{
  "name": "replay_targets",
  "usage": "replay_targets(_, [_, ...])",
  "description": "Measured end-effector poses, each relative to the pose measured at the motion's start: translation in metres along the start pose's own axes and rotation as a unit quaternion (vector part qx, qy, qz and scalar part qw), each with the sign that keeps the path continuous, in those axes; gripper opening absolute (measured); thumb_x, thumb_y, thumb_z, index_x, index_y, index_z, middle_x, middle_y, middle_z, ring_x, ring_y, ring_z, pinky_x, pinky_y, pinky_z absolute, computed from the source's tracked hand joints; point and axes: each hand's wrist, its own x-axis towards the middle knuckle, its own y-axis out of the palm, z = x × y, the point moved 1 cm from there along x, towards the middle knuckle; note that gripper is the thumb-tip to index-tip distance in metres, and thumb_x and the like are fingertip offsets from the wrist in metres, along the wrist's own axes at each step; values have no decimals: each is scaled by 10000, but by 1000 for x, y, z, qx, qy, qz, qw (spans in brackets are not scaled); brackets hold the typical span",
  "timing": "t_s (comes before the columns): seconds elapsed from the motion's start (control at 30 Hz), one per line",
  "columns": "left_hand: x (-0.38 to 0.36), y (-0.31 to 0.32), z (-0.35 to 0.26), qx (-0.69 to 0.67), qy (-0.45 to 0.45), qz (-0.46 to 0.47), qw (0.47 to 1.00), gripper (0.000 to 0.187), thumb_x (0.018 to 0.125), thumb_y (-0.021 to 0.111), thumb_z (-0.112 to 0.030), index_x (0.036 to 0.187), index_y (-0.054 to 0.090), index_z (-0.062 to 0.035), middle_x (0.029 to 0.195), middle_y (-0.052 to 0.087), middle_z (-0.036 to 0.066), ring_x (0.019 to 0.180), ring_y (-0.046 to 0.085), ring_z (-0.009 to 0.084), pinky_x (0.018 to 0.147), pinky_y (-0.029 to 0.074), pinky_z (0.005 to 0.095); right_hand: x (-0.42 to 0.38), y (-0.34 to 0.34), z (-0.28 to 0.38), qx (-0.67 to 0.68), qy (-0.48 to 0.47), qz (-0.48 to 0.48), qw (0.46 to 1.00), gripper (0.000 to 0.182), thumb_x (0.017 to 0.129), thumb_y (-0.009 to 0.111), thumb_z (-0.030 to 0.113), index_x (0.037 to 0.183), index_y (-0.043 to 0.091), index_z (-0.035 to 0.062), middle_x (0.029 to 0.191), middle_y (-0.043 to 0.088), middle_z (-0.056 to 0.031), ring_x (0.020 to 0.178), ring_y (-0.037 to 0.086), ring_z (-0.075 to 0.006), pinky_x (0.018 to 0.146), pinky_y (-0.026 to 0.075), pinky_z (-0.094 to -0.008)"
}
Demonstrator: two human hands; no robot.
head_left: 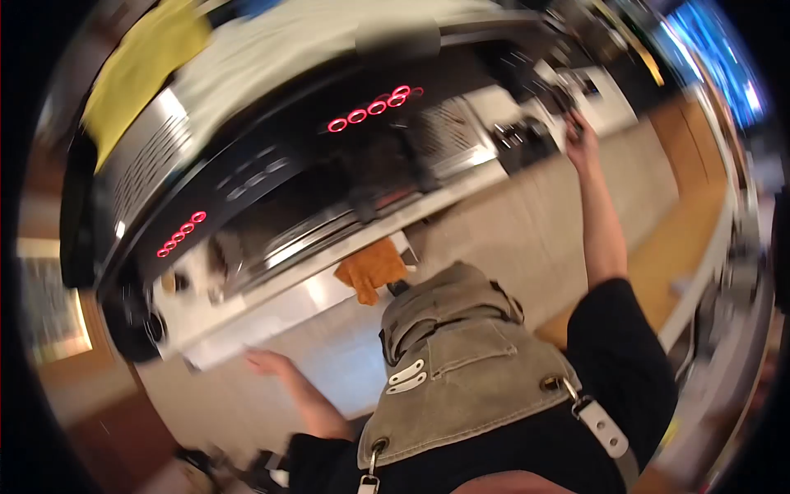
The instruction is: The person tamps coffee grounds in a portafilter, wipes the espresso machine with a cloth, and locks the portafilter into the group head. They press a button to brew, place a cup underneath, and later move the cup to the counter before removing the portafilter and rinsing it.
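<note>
My right hand reaches far out to the upper right, its fingers closed around a dark handle that looks like a portafilter's. Blur hides what the handle joins, by the dark equipment at the counter's right end. Low on the left, my left hand hangs near the front edge of the white counter; its blurred fingers look stretched out, with nothing visible in them. Between the hands stands a black espresso machine with red-lit rings. An orange-brown cloth hangs over the counter edge in front of it.
A yellow cloth and a pale cloth lie over the machine's top. A metal grate sits right of the machine. My apron is close to the counter. A wooden surface runs along the right side.
</note>
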Motion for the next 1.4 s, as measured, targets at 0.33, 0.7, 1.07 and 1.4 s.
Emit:
replay_targets(0.33, [-280,-105,120,352,-332,634,603,338,996,493,-316,1181,619,-63,1127,687,126,944,651,290,807,542,437,-19,0,23,-409,-41,-139,901,498,929,641,225,1411,551,137,790,625,-44,600,571,-93,502,455,-247])
replay_targets(0.7, [-289,-9,76,171,-433,409,785,394,962,534,-276,1308,527,-87,1151,659,123,998,647,293,832,544,428,37,-53,31,-824,-159,-78,538,517,941,512,279,1455,466,269,1038,659,-180,987,647,-367,870,510,-492])
replay_targets(1.07, [-369,-33,65,211,-319,581,719,326,944,629,-281,1080,670,13,980,699,58,896,621,132,776,506,274,44,-81,27,-751,-101,-40,651,560,917,574,235,1464,455,223,965,651,-137,849,665,-255,692,541,-410])
replay_targets(1.4, [-367,-16,50,260,-387,522,714,349,925,634,-257,1229,586,-91,1040,694,86,905,658,231,723,547,367,1,-74,43,169,85,162,969,519,967,566,198,1455,391,194,822,506,-43,567,472,-86,393,379,-173])
